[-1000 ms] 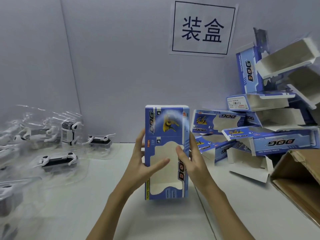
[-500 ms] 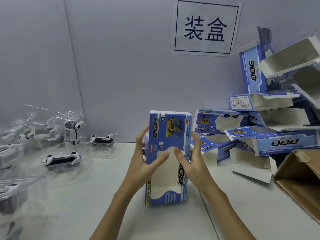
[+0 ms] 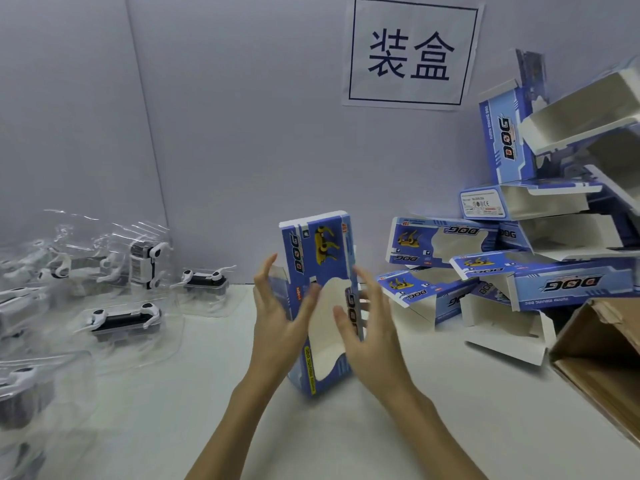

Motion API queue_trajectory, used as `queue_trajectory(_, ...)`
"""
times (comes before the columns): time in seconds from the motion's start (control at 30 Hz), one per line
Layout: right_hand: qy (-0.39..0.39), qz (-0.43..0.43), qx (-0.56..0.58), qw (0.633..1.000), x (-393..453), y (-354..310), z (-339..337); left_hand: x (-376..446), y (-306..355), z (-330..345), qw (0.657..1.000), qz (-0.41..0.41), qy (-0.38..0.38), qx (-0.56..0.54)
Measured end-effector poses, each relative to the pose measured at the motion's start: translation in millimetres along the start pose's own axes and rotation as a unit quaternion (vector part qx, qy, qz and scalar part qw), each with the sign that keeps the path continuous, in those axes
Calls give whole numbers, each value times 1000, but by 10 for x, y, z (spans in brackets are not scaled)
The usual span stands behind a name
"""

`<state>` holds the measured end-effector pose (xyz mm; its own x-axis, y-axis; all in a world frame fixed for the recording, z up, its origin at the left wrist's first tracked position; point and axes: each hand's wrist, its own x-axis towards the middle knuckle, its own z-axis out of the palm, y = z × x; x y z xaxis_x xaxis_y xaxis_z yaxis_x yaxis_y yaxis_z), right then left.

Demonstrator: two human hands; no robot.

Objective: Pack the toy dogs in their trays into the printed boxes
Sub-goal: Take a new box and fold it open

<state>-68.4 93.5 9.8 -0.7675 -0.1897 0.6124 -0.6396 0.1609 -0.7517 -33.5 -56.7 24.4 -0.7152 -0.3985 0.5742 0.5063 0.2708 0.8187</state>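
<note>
Head view: your printed box (image 3: 320,299) stood upright on the white worktop (image 3: 207,393), between your hands. Your left hand (image 3: 277,317) and right hand (image 3: 367,327) flanked it, fingers spread and relaxed, thumbs against its front, gripping nothing.

White paper sign (image 3: 411,53) with a dark rectangular border and two printed characters, fixed to the pale grey back wall (image 3: 242,133). Brown corrugated cardboard carton (image 3: 602,365), open, lying tilted at the right edge of the white bench (image 3: 173,410). A vertical seam runs down the wall left of centre.
</note>
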Motion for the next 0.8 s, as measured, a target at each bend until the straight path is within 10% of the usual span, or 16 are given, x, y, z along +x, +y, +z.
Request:
queue_trajectory(0.27, -79, 132, 167, 974, 62, 50, 28, 63, -6, -97, 1000, -7, -7, -11)
queue_trajectory(0.53, -188, 241, 377, 874, 146, 173, -271, 2, -134, -139, 942, -272, -176, -94)
queue_trajectory(0.8, -31, 88, 199, 976, 185, 116, -307, -32, -303, -72, 985, -126, -106, -42)
